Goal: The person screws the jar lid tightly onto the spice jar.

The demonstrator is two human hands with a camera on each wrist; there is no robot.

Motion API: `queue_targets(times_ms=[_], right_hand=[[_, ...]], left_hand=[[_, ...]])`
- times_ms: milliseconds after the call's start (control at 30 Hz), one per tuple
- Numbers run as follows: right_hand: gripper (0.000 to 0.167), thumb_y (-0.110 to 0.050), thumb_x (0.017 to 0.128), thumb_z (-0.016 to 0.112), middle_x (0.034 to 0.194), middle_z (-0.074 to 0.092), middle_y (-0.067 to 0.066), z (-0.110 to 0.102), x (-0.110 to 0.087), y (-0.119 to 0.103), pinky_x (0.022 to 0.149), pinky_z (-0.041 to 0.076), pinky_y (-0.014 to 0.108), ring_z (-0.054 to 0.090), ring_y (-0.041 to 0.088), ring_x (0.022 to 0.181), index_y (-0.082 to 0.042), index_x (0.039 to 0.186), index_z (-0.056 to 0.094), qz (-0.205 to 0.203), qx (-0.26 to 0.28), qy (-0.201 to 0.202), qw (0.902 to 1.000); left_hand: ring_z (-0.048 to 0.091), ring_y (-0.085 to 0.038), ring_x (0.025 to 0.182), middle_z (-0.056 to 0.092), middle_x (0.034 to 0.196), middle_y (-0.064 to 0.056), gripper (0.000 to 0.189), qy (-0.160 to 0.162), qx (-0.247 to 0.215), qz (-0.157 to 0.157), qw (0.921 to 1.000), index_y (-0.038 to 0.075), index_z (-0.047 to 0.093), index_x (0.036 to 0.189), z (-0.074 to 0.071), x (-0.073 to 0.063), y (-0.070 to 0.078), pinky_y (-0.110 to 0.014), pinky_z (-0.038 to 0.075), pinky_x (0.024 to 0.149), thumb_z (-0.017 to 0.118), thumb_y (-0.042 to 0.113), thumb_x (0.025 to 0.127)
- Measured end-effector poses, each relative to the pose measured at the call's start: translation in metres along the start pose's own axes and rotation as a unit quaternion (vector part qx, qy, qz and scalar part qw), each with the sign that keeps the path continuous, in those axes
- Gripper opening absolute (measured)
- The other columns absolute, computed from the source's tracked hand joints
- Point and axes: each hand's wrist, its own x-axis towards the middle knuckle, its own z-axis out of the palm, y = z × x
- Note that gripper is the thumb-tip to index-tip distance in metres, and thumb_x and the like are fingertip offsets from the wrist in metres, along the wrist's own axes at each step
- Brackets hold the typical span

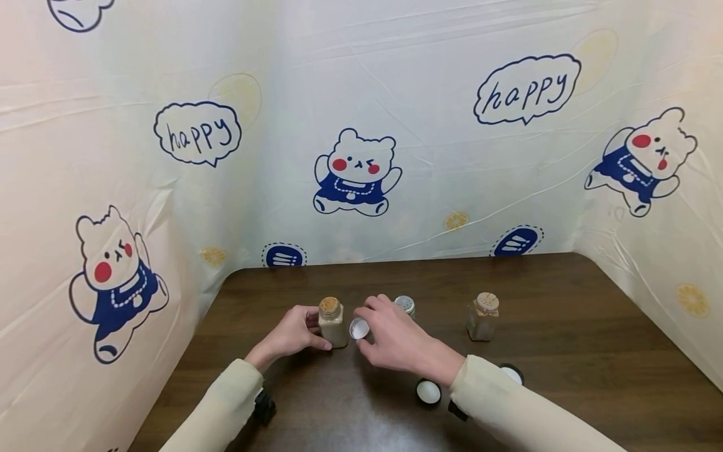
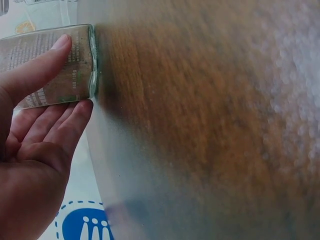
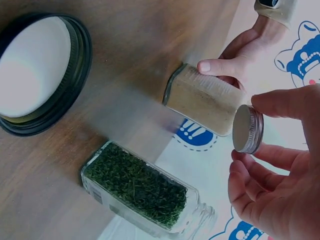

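My left hand (image 1: pixel 290 331) grips a square glass jar of tan powder (image 1: pixel 333 331), which stands upright on the table; its thumb lies across the printed side in the left wrist view. The jar's top is uncapped and looks orange-brown. Just right of it, my right hand (image 1: pixel 395 333) pinches a silver screw cap (image 3: pixel 248 129) between thumb and fingers, its pale inner face showing in the head view. Behind the right hand stands a glass jar of dried green herbs (image 3: pixel 135 185), partly hidden in the head view, with a perforated shaker top (image 1: pixel 405 304).
Farther right stands another square jar (image 1: pixel 482 319) with a tan, holed top. Two black-rimmed lids with white insides, a nearer lid (image 1: pixel 428 392) and a farther lid (image 1: pixel 512 374), lie by the right forearm. A printed curtain (image 1: pixel 361 94) surrounds the brown table (image 1: pixel 316 402).
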Motion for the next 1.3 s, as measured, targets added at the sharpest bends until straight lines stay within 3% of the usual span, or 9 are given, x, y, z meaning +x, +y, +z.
queue_targets(times_ms=[367, 867, 1300], right_hand=[[0.038, -0.024, 0.092, 0.078, 0.11, 0.065, 0.006, -0.001, 0.012, -0.002, 0.079, 0.053, 0.034, 0.057, 0.023, 0.097, -0.004, 0.124, 0.074, 0.023, 0.01, -0.01, 0.9996], [0.045, -0.026, 0.092, 0.076, 0.121, 0.069, 0.011, -0.001, 0.023, -0.001, 0.094, 0.055, 0.042, 0.063, 0.028, 0.109, -0.002, 0.129, 0.071, 0.037, -0.001, -0.006, 0.9993], [0.051, -0.028, 0.093, 0.075, 0.126, 0.069, 0.014, 0.0, 0.031, -0.001, 0.098, 0.055, 0.043, 0.064, 0.029, 0.114, -0.001, 0.136, 0.066, 0.039, -0.006, -0.012, 0.9992]], left_hand=[[0.069, -0.032, 0.118, 0.074, 0.123, -0.015, 0.057, -0.003, -0.001, -0.002, 1.0, -0.002, 0.069, 0.13, 0.0, 0.0, -0.001, -0.04, 0.056, 0.098, 0.092, -0.002, 0.078], [0.069, -0.032, 0.118, 0.075, 0.122, -0.014, 0.055, -0.001, 0.0, -0.007, 1.0, -0.002, 0.07, 0.129, 0.0, 0.001, 0.0, -0.038, 0.056, 0.098, 0.092, -0.002, 0.078], [0.07, -0.031, 0.117, 0.075, 0.12, -0.014, 0.055, -0.004, 0.003, -0.008, 1.0, -0.002, 0.07, 0.129, -0.001, 0.001, 0.001, -0.038, 0.057, 0.097, 0.092, -0.001, 0.078]])
